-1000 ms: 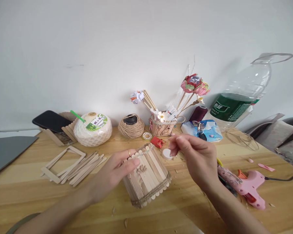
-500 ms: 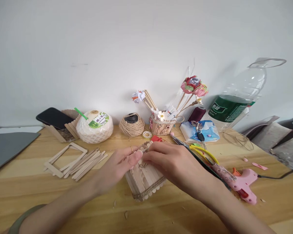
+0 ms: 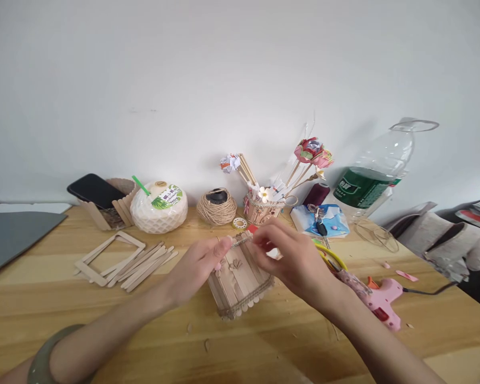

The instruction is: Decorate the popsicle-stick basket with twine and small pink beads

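A box of wooden craft sticks (image 3: 243,280) tilts on the table in front of me. Twine edges its top and bottom rims, and a small twine decoration (image 3: 236,264) sits on its near face. My left hand (image 3: 196,269) grips the upper left corner, thumb along the twine rim and fingers behind, partly hidden. At the upper right corner, my right hand (image 3: 298,261) has its fingers curled into a pinch close to the rim. Whatever is between those fingertips is too small or hidden to make out.
Loose craft sticks (image 3: 147,266) and a stick frame (image 3: 88,271) lie left. Behind are a wrapped coconut (image 3: 160,210), a twine ball (image 3: 216,208) and a flower pot (image 3: 261,212). Yellow-handled scissors (image 3: 338,260), a pink glue gun (image 3: 385,298) and a large bottle (image 3: 368,184) occupy the right.
My right hand has drawn back to the right from the rim's middle, uncovering more of the box's face. My left hand keeps its hold. The camera view has shifted slightly.
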### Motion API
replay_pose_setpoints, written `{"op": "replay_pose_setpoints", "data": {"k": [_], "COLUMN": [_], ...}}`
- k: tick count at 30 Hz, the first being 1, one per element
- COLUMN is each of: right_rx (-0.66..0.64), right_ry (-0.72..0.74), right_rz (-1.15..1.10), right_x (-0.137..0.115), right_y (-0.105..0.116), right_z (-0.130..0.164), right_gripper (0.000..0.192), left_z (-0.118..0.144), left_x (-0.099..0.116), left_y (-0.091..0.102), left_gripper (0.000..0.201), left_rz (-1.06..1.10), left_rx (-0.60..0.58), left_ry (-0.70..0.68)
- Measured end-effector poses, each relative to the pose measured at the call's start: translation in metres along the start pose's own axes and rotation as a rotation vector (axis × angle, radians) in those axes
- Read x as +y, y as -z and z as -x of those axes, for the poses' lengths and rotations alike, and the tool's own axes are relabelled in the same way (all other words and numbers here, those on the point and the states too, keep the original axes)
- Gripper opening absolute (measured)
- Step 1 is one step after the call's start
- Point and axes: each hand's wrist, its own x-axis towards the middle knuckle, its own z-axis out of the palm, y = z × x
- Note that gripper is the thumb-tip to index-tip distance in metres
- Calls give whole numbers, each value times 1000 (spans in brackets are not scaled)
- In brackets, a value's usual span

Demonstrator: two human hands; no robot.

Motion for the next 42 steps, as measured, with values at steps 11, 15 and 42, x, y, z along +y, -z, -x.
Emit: {"op": "replay_pose_setpoints", "data": {"k": [11, 15, 42], "right_rx": [63, 23, 188], "right_ry": [-197, -63, -433], "right_rz": [-158, 121, -226], "right_x": [-31, -35, -24], "right_y": [-19, -16, -8], "right_z": [43, 44, 45], "right_gripper": [11, 21, 10], "left_z": [4, 6, 4], "left_x": [1, 1, -9], "left_y": [-5, -7, -11], "left_gripper": [44, 43, 46], "left_rz": [-60, -69, -212], "left_rx": [37, 29, 116], "left_ry": [8, -43, -61]}}
